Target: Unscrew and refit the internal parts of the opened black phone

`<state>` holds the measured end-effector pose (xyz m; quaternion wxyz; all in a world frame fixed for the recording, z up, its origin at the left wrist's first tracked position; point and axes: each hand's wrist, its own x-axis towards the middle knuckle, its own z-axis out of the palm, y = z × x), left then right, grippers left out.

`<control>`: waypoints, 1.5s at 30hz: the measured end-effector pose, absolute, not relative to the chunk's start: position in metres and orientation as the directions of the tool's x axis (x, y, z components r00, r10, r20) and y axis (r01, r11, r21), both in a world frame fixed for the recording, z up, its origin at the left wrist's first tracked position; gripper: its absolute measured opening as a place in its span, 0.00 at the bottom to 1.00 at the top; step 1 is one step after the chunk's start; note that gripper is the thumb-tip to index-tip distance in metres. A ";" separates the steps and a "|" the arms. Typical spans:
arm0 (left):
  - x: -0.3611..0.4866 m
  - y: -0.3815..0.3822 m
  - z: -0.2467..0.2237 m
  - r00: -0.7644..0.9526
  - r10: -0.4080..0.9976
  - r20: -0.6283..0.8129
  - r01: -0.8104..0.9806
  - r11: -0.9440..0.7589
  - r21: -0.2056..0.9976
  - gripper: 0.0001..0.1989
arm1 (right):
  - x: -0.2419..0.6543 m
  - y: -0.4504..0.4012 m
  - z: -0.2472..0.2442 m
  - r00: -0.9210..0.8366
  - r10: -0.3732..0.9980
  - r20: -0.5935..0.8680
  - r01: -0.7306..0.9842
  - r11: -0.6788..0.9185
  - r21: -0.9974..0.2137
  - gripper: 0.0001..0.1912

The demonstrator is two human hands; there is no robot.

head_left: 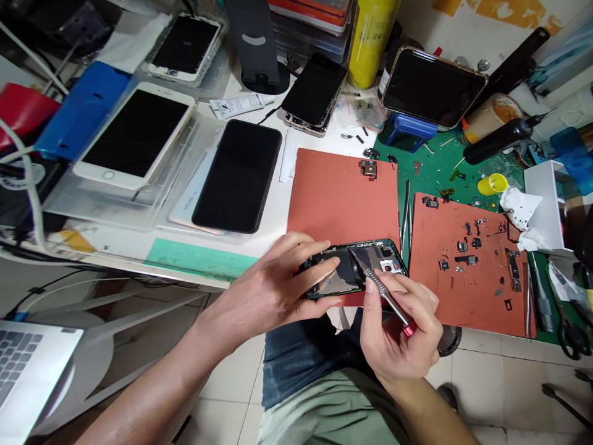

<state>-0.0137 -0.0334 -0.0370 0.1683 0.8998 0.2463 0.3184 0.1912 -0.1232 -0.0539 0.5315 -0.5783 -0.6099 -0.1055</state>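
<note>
An opened phone housing point(340, 270) lies near the front edge of an orange mat point(343, 191), its inside facing up. My left hand point(290, 278) grips its left end, fingertips on the inside and thumb along the near edge. In my right hand point(403, 321) is a metal-handled tool point(382, 288) with a red end, held like a pen. The thin tip of the tool touches the inside of the housing, right of its middle, beside a dark strip.
Right of the mat, tweezers point(406, 216) lie beside a second orange mat point(467, 296) with several small parts. Several phones, including a black one point(238, 176), stand or lie behind and left. Scissors point(572, 330) are far right; a laptop point(34, 371) is lower left.
</note>
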 end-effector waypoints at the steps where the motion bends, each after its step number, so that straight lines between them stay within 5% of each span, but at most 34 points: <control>1: -0.014 -0.033 -0.037 0.674 0.556 0.487 0.336 -0.818 0.468 0.22 | 0.191 -0.123 -0.054 0.240 0.593 0.769 0.817 0.304 -0.490 0.28; 19: -0.016 -0.033 -0.039 0.671 0.565 0.480 0.337 -0.809 0.481 0.23 | 0.190 -0.123 -0.053 0.230 0.610 0.758 0.843 0.265 -0.468 0.25; 27: -0.016 -0.031 -0.036 0.688 0.554 0.468 0.334 -0.815 0.474 0.20 | 0.198 -0.127 -0.043 -0.011 0.657 0.754 0.913 0.314 -0.260 0.17; 35: -0.015 -0.032 -0.034 0.683 0.570 0.457 0.345 -0.803 0.486 0.19 | 0.208 -0.130 -0.038 -0.138 0.693 0.707 0.903 0.382 -0.197 0.13; 41: -0.013 -0.032 -0.033 0.681 0.573 0.457 0.349 -0.801 0.486 0.20 | 0.208 -0.127 -0.023 -0.273 0.666 0.694 0.922 0.388 -0.010 0.12; 45: -0.012 -0.032 -0.033 0.683 0.578 0.448 0.361 -0.799 0.481 0.20 | 0.202 -0.127 -0.022 -0.211 0.675 0.707 0.930 0.361 -0.068 0.11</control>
